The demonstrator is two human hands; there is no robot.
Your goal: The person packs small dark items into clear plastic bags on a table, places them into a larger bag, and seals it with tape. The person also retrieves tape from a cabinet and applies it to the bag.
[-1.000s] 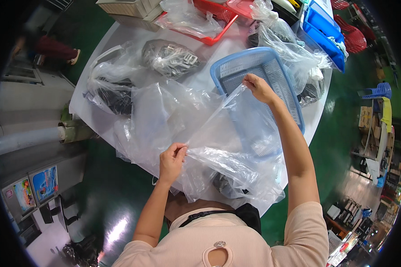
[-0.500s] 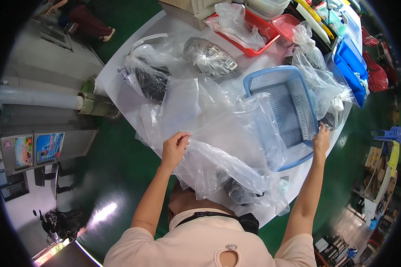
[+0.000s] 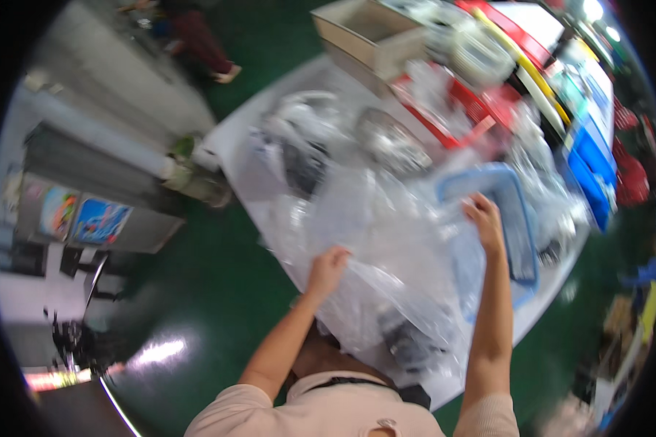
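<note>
A large clear plastic bag (image 3: 393, 240) lies spread across the near part of the table, loosely crumpled. My left hand (image 3: 328, 269) is closed on its left edge, fingers pinched together. Over the blue plastic basket (image 3: 522, 218) hovers my right hand (image 3: 486, 224), its fingers bent beside the bag's right side. Blur hides whether those fingers grip the film. The bag's film covers the basket's near left part. Close to my body, dark contents (image 3: 412, 339) show through clear plastic.
Filled clear bags (image 3: 302, 156) and another bundle (image 3: 392, 142) lie farther back on the white table (image 3: 244, 146). Behind them are a cardboard box (image 3: 368, 40) and a red basket (image 3: 434, 127). Blue trays (image 3: 590, 171) stand at the right. Another person's leg (image 3: 200, 44) shows far left.
My right hand has left the basket's right rim and moved left over the basket. The left hand still holds the bag. The whole view has shifted and blurred.
</note>
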